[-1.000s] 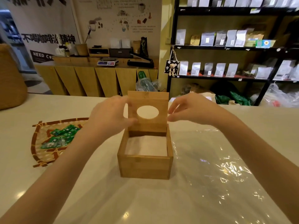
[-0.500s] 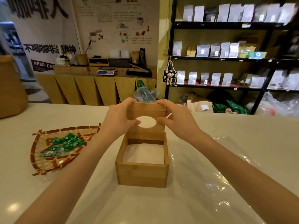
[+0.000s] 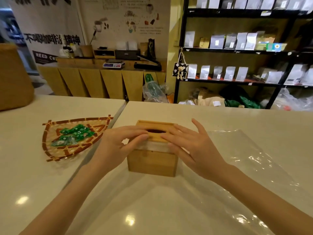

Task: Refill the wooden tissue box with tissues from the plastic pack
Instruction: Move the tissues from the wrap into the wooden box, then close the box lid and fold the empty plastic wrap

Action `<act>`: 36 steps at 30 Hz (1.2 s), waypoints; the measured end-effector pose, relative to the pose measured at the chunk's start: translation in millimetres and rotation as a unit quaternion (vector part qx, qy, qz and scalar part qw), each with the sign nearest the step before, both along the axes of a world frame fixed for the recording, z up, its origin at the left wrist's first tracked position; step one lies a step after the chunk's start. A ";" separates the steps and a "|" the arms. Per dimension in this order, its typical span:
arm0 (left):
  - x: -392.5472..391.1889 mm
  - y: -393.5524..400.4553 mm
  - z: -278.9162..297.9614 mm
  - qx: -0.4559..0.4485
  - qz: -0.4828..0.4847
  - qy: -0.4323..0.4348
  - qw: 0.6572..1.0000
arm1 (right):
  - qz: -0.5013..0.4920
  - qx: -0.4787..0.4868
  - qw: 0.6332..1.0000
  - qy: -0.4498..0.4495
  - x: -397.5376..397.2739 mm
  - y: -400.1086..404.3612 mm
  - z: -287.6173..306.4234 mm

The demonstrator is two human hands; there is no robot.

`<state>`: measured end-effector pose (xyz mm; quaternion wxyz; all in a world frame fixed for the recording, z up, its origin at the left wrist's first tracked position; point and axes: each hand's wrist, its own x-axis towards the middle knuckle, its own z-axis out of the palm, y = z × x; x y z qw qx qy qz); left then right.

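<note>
The wooden tissue box (image 3: 152, 161) stands in the middle of the white table. Its lid (image 3: 156, 137), with an oval hole, lies nearly flat on top and leaves a narrow gap at the near edge. White tissues (image 3: 157, 146) show through that gap. My left hand (image 3: 116, 145) pinches the lid's near left edge. My right hand (image 3: 194, 146) rests on the right side, fingers spread over the lid and thumb at the near corner. The clear plastic pack (image 3: 245, 158) lies flat and crumpled on the table to the right of the box.
A woven fan-shaped tray (image 3: 49, 150) holding green sachets (image 3: 74, 134) lies to the left of the box. A large brown basket (image 3: 13, 78) stands at the far left. A seam (image 3: 118, 114) divides the tabletop behind the tray. Shelves and a counter stand beyond.
The lid stood upright at the back of the open box; both hands have brought it down onto the top, hiding most of the tissues.
</note>
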<state>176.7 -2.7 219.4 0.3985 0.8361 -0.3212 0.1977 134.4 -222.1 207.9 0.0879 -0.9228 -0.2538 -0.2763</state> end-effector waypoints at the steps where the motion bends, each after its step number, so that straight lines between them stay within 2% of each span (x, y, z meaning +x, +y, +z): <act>1: -1.3 2.6 -6.6 -0.002 -0.005 0.005 1.000 | -0.005 -0.010 1.000 0.008 -3.3 0.6 -5.1; 7: -8.2 5.7 -30.2 -0.027 -0.008 -0.013 1.000 | -0.025 -0.025 0.999 0.030 -9.1 2.5 -17.8; 12: -11.2 3.5 -33.5 -0.006 0.014 -0.034 0.999 | -0.028 -0.029 0.998 0.055 -11.6 5.4 -19.9; 16: -29.3 -22.5 -22.9 0.052 0.065 -0.169 0.982 | -0.028 0.056 0.986 0.153 -18.2 -6.3 -11.2; 19: -55.1 -63.7 -15.8 -0.002 0.016 -0.211 0.977 | -0.074 0.133 0.979 0.137 -30.0 -34.5 -4.9; 21: -71.9 -90.7 -22.9 0.001 -0.046 -0.188 0.981 | -0.127 0.190 0.965 0.132 -40.4 -61.8 -2.7; 22: -78.8 -102.8 -26.9 0.031 -0.063 -0.166 0.984 | -0.156 0.218 0.954 0.132 -46.7 -76.3 -3.3; 24: -89.7 -123.9 -35.9 0.146 -0.058 -0.094 0.983 | -0.222 0.252 0.932 0.139 -59.9 -105.2 -8.5; 26: -92.0 -136.3 -45.4 0.260 -0.039 0.000 0.965 | -0.295 0.244 0.910 0.158 -73.2 -130.4 -16.8; 28: -88.7 -139.6 -60.5 0.378 -0.022 0.073 0.923 | -0.372 0.208 0.884 0.194 -84.2 -150.7 -26.7; 31: -85.5 -138.5 -75.6 0.406 0.002 0.082 0.910 | -0.457 0.119 0.854 0.218 -95.6 -175.5 -43.1; 34: -81.9 -140.0 -76.3 0.398 0.029 0.099 0.912 | -0.498 0.121 0.826 0.235 -103.1 -186.7 -51.8; 36: -80.1 -141.2 -72.6 0.392 0.026 0.114 0.913 | -0.505 0.124 0.820 0.238 -105.8 -188.3 -54.7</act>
